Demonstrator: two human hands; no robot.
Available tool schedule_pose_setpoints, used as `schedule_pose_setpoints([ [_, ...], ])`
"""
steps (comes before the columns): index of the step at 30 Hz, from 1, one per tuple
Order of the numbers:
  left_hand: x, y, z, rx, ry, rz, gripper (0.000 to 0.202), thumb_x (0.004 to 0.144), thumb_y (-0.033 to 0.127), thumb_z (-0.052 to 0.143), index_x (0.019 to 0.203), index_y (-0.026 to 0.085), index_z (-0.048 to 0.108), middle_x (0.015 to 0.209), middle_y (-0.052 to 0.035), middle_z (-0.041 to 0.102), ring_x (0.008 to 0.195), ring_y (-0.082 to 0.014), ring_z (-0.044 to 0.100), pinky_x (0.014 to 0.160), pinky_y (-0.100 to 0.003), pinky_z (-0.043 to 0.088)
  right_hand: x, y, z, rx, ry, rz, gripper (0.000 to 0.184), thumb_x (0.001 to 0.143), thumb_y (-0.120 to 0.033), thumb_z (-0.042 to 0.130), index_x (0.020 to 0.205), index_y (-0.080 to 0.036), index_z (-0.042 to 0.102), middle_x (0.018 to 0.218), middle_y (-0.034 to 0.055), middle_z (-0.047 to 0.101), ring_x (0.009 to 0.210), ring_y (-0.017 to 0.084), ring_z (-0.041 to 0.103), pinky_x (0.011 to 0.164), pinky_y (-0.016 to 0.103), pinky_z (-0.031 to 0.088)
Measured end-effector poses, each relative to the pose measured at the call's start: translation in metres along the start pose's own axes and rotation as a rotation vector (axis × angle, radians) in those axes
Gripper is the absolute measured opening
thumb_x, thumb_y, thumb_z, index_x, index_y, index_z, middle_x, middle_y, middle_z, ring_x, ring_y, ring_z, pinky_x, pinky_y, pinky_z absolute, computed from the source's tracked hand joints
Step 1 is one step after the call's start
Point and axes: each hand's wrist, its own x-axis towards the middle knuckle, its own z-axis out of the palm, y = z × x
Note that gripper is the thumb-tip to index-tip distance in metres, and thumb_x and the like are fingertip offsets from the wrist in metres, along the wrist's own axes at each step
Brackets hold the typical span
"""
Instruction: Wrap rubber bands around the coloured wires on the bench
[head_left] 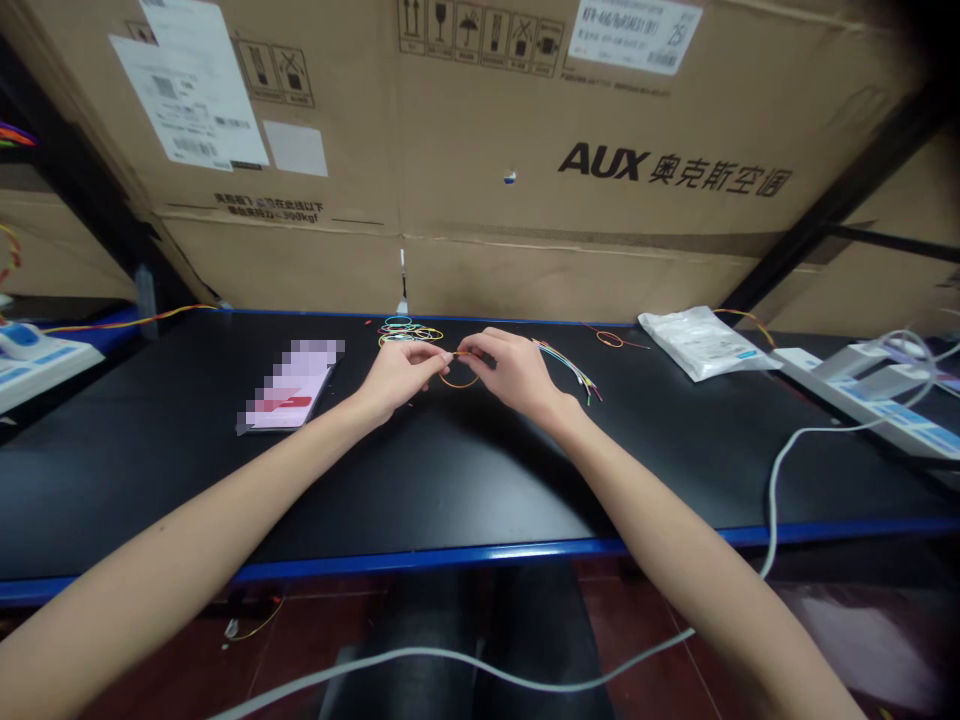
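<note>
Wire, thin, orange and bowed into a loose loop (459, 386), spans the fingers of a person's left hand (401, 375) and right hand (517, 365), both pinched on it above the bench (450, 500), nearer its far edge than its blue front edge. The step in hand appears to be fine work on a short stretch of wire; the next move likely calls for a steady, light pinch. Toward the far edge lie a tangled multicolored wire coil (409, 331), a fanned bundle of slim wires (566, 362) and, toward the far right corner, a crinkled plastic bag (701, 340). A flat, glossy smartphone (300, 385) rests left; a corrugated carton (480, 130) stands behind.
</note>
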Motion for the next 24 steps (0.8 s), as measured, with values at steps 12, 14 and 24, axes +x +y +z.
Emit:
schedule_pose_setpoints([
  [12, -0.003, -0.006, 0.002, 0.206, 0.022, 0.278, 0.011, 0.078, 0.024, 0.069, 0.083, 0.020, 0.078, 0.079, -0.0029, 0.075, 0.074, -0.0178, 0.067, 0.072, -0.028, 0.051, 0.000, -0.003, -0.001, -0.072, -0.037, -0.055, 0.021, 0.097, -0.024, 0.050, 0.092, -0.020, 0.070, 0.094, 0.0074, 0.068, 0.087, 0.019, 0.059, 0.075, 0.031, 0.044],
  [14, -0.005, -0.006, 0.001, 0.247, 0.017, 0.314, 0.013, 0.079, 0.024, 0.068, 0.085, 0.021, 0.079, 0.083, -0.0030, 0.076, 0.076, -0.0186, 0.068, 0.073, -0.029, 0.051, 0.000, -0.002, -0.001, -0.054, -0.080, -0.055, 0.024, 0.098, -0.025, 0.048, 0.092, -0.019, 0.070, 0.092, 0.0077, 0.068, 0.085, 0.019, 0.060, 0.075, 0.031, 0.044],
  [24, 0.003, -0.009, -0.003, 0.330, 0.065, 0.326, 0.015, 0.079, 0.028, 0.067, 0.083, 0.018, 0.077, 0.080, -0.0038, 0.076, 0.072, -0.0185, 0.066, 0.067, -0.027, 0.050, 0.002, 0.000, -0.002, 0.058, 0.006, -0.051, 0.009, 0.089, -0.023, 0.062, 0.093, -0.019, 0.069, 0.108, 0.0090, 0.065, 0.098, 0.021, 0.061, 0.085, 0.035, 0.050],
])
